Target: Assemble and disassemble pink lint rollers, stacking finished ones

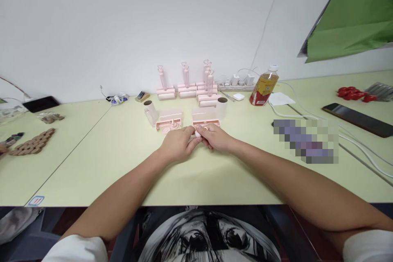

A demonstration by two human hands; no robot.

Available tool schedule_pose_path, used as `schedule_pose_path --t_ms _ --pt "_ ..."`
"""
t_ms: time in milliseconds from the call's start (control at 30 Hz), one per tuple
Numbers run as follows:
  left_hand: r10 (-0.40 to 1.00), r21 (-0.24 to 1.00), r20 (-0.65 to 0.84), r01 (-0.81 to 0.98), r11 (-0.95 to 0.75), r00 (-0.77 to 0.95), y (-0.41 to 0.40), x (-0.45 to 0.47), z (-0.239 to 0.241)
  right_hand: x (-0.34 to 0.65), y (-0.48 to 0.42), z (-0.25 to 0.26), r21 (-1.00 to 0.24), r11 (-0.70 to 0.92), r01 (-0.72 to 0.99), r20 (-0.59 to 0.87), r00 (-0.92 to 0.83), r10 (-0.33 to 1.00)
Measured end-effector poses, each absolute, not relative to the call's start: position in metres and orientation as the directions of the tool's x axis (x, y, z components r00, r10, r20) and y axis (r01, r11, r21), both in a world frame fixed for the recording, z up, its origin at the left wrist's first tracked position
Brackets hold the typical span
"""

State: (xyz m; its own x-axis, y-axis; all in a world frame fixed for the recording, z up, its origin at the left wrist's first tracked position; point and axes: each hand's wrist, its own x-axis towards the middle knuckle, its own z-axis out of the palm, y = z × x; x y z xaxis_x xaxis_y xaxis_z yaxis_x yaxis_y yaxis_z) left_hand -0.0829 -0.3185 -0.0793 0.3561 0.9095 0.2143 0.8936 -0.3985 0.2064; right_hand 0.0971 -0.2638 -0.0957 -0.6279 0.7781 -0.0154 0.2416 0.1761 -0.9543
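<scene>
Both my hands meet at the middle of the pale green table (116, 159). My left hand (178, 144) and my right hand (216, 137) are closed together around a small pale pink piece (198, 134) pinched between the fingertips. Just beyond them lie two pink lint-roller bases (169, 124) (206, 122) with clear covers. A paper roll (150, 110) leans at the left base and a white roll (221, 107) stands by the right one. Several assembled pink rollers (186, 84) stand in a row near the wall.
A bottle of yellow drink (263, 86), a power strip with chargers (238, 82) and a white earbud case (238, 96) sit back right. A dark phone (357, 119), red pieces (356, 93) and cables lie at right. A woven brown mat (32, 142) lies at left.
</scene>
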Motion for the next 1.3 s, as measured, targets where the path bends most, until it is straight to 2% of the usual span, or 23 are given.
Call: schedule_pose_path --t_ms 100,200,267,367,400,467,533,600,700,800,967,1100,1300 --pt "0.901 0.247 0.251 0.877 -0.413 0.354 -0.319 -0.082 -0.08 0.098 -0.264 -0.094 -0.944 0.272 0.185 0.085 -0.661 0.745" --pt "0.891 0.334 0.284 0.834 -0.439 0.355 -0.319 -0.081 -0.083 0.099 -0.263 -0.092 -0.944 0.297 0.146 0.115 -0.696 0.709" --pt "0.885 0.484 0.358 0.75 -0.45 0.299 -0.317 -0.084 -0.087 0.099 -0.262 -0.09 -0.972 0.225 0.068 0.114 -0.701 0.704" --pt "0.872 0.708 0.476 0.54 -0.456 0.113 -0.311 -0.091 -0.09 0.105 -0.258 -0.08 -0.988 0.15 -0.027 0.131 -0.649 0.75" --pt "0.868 0.754 0.493 0.47 -0.459 0.056 -0.309 -0.093 -0.091 0.109 -0.255 -0.075 -0.982 0.19 0.003 0.148 -0.617 0.773" --pt "0.865 0.808 0.501 0.362 -0.465 -0.008 -0.305 -0.096 -0.091 0.121 -0.248 -0.063 -0.919 0.346 0.19 0.2 -0.531 0.823" --pt "0.87 0.837 0.492 0.296 -0.46 -0.037 -0.303 -0.097 -0.09 0.138 -0.237 -0.053 -0.757 0.45 0.473 0.278 -0.39 0.878" --pt "0.863 0.825 0.504 0.312 -0.471 -0.031 -0.302 -0.096 -0.089 0.156 -0.224 -0.048 -0.591 0.389 0.707 0.281 -0.272 0.92" --pt "0.805 0.73 0.593 0.435 -0.528 -0.018 -0.303 -0.093 -0.087 0.173 -0.206 -0.056 -0.425 0.208 0.881 0.115 -0.176 0.978" --pt "0.767 0.678 0.641 0.501 -0.538 -0.044 -0.304 -0.092 -0.085 0.173 -0.197 -0.071 -0.329 0.154 0.932 0.031 -0.153 0.988" --pt "0.82 0.78 0.562 0.397 -0.484 -0.106 -0.302 -0.093 -0.091 0.159 -0.194 -0.084 -0.255 0.146 0.956 -0.012 -0.154 0.988" --pt "0.847 0.834 0.522 0.271 -0.481 -0.102 -0.298 -0.091 -0.097 0.155 -0.188 -0.09 -0.228 0.154 0.962 0.025 -0.152 0.988" --pt "0.888 0.893 0.444 0.146 -0.427 -0.119 -0.299 -0.087 -0.093 0.165 -0.181 -0.095 -0.322 0.139 0.936 0.039 -0.133 0.99"
